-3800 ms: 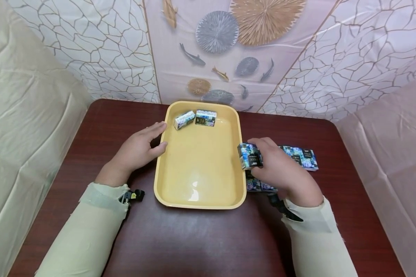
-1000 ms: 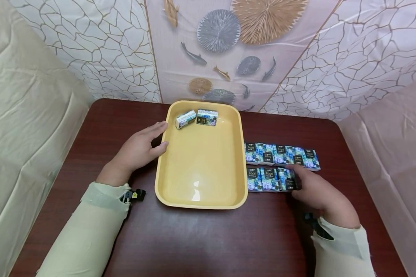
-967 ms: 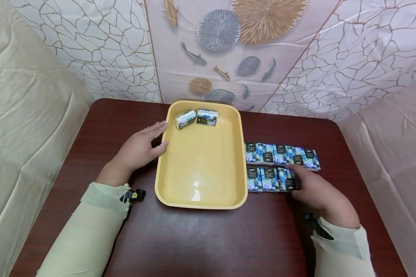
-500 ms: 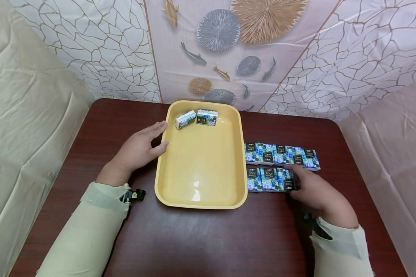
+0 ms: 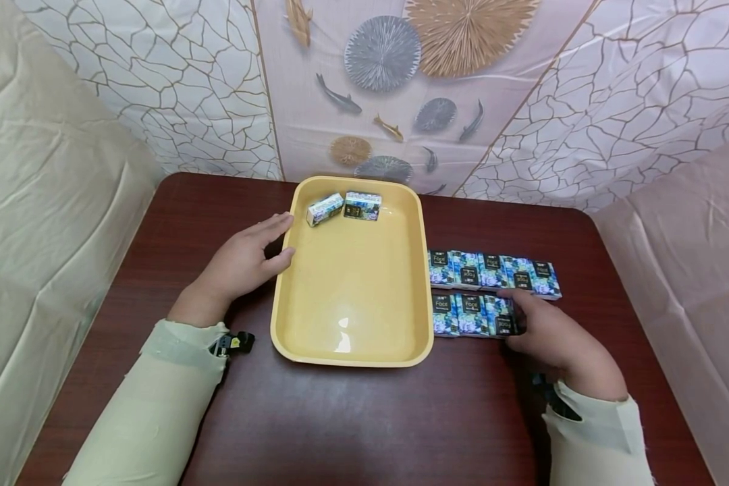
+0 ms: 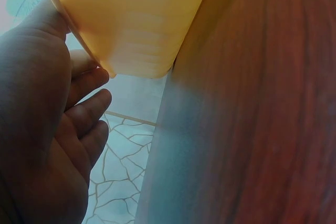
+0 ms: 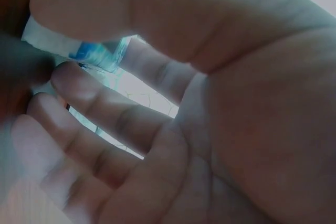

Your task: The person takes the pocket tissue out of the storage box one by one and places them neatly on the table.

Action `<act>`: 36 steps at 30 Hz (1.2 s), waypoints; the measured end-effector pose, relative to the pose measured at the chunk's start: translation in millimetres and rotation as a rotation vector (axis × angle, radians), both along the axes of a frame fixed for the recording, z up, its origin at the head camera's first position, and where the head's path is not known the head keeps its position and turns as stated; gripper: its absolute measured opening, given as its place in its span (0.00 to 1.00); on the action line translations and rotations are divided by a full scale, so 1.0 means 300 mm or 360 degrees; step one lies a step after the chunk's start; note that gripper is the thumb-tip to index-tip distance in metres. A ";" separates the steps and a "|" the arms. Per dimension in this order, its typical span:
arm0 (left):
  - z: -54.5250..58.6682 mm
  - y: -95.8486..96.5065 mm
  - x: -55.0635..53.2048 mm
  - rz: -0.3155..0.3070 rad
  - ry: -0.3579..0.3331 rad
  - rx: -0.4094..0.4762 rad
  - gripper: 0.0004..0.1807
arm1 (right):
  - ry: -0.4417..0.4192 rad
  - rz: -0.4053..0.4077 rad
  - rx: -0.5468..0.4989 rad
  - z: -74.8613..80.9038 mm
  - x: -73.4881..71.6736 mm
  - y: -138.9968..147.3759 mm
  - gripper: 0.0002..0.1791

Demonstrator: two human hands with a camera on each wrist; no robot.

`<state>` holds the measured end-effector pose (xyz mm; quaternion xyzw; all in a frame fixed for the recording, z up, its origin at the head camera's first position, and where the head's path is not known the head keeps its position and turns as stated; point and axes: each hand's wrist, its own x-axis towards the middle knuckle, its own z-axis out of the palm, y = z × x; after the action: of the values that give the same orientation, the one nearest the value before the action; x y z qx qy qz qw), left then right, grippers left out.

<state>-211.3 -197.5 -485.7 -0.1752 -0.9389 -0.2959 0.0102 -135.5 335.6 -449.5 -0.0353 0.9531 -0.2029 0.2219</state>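
Note:
My left hand [image 5: 239,266] rests with extended fingers on the left rim of a yellow tray [image 5: 352,290]. In the left wrist view, the fingers of this left hand [image 6: 58,114] lie along the tray's outer edge [image 6: 131,30]. My right hand [image 5: 561,337] pinches a small blue floral pack [image 5: 499,314] between thumb and forefinger, at the right end of the front row. The right wrist view shows the thumb [image 7: 84,9] over that pack's end, the other fingers loosely spread. Left of it lie two like packs [image 5: 472,314] marked "Face".
Behind them runs a back row of several floral packs [image 5: 492,271], close against the tray's right side. Two more packs, one tilted [image 5: 325,209] and one straight [image 5: 362,206], sit in the tray's far left part. All stands on a dark red wooden table [image 5: 352,425].
Earlier my right hand held a pack at the tray's right rim; now it is farther right at the front row's end. Over the last second it shifts only slightly left. The left hand stays put.

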 end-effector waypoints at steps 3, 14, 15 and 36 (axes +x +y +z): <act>0.000 0.000 0.001 0.0003 -0.0001 0.0000 0.38 | -0.0003 -0.0002 0.0001 -0.002 -0.001 0.000 0.48; -0.004 -0.002 0.001 0.0003 0.0016 0.0019 0.38 | 0.0026 0.0029 0.0008 0.001 0.001 0.000 0.47; -0.005 -0.003 0.000 0.0001 0.0020 0.0020 0.38 | 0.0028 0.0033 0.0008 0.001 0.001 0.000 0.48; -0.005 -0.002 -0.003 -0.0008 0.0051 0.0016 0.38 | 0.0001 -0.0026 -0.0072 0.009 0.009 -0.001 0.47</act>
<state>-212.3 -198.2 -487.4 -0.1823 -0.9367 -0.2977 0.0254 -132.6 335.3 -446.7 -0.0325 0.9486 -0.2262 0.2191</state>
